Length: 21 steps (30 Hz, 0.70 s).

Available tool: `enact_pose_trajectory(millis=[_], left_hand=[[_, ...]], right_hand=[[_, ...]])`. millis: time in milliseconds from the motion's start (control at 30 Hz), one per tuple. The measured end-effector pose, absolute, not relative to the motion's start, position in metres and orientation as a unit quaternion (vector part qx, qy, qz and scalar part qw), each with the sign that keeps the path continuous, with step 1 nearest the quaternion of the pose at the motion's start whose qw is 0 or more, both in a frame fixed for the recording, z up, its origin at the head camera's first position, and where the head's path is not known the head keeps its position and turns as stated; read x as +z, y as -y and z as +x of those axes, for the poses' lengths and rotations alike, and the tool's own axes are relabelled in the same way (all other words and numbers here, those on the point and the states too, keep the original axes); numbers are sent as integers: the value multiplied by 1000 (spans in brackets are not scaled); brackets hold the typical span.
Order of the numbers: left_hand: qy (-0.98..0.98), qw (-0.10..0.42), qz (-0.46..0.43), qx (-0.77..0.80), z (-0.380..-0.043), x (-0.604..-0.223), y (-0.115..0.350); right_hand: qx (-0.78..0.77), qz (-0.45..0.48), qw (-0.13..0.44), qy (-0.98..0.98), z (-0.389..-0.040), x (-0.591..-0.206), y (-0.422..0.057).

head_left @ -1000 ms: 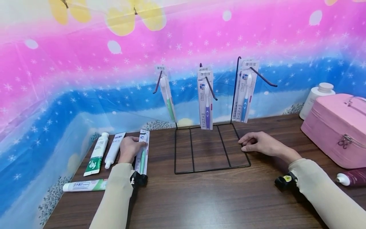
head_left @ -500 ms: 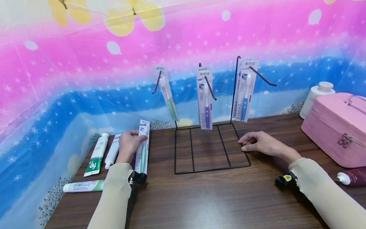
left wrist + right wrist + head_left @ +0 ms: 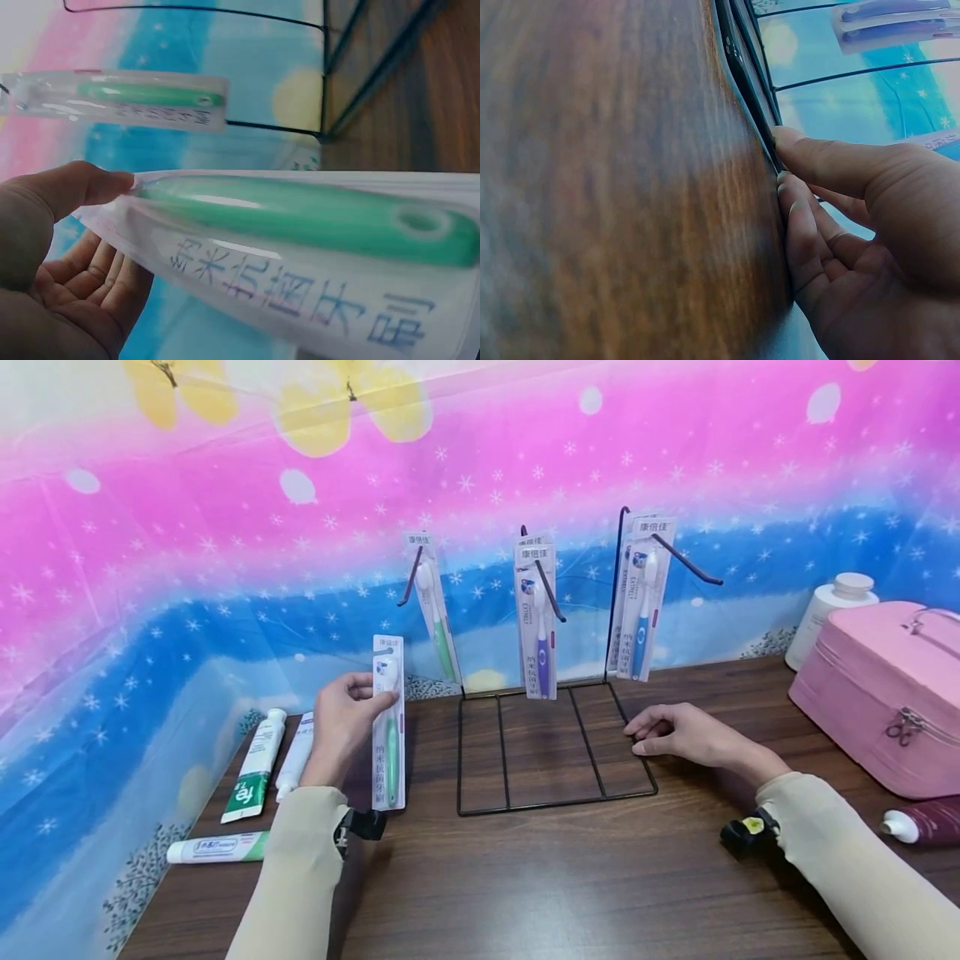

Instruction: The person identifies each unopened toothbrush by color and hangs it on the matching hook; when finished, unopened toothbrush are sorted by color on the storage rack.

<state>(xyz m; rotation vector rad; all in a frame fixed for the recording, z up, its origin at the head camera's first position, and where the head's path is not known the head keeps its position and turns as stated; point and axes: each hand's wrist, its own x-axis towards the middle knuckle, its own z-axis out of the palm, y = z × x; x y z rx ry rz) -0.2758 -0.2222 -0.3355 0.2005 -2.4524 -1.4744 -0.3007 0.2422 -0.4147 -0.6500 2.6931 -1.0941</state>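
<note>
My left hand (image 3: 343,718) pinches a packaged green toothbrush (image 3: 391,752) between thumb and fingers, its card upright left of the black wire rack (image 3: 504,760). In the left wrist view, the thumb presses on the front of the clear pack while the other fingers are behind it. My right hand (image 3: 690,737) pinches the right side wire of the rack's base; in the right wrist view its thumb and fingertips meet at that wire. From the rack's hooks hang a green toothbrush pack (image 3: 438,635), purple toothbrush packs (image 3: 543,647) and blue toothbrush packs (image 3: 642,635).
Toothpaste tubes (image 3: 255,768) lie on the wooden table (image 3: 525,885) at the left. On the right stand a pink case (image 3: 877,702) and a white bottle (image 3: 825,618), with a dark red tube (image 3: 930,823) in front. A patterned cloth (image 3: 225,527) covers the wall behind.
My left hand has lifted the green toothbrush pack off the table, moving it up and slightly right and turning it more upright. The right hand stays on the rack.
</note>
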Motion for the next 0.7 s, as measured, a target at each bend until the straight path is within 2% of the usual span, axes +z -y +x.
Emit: enact_pose_trajectory(millis=[400, 700], left_hand=[[827, 222, -16, -517, -245, -295, 221], [788, 249, -60, -560, -211, -261, 213]], right_hand=[[-367, -214, 83, -901, -303, -416, -245], [-371, -215, 89, -899, -303, -418, -244]])
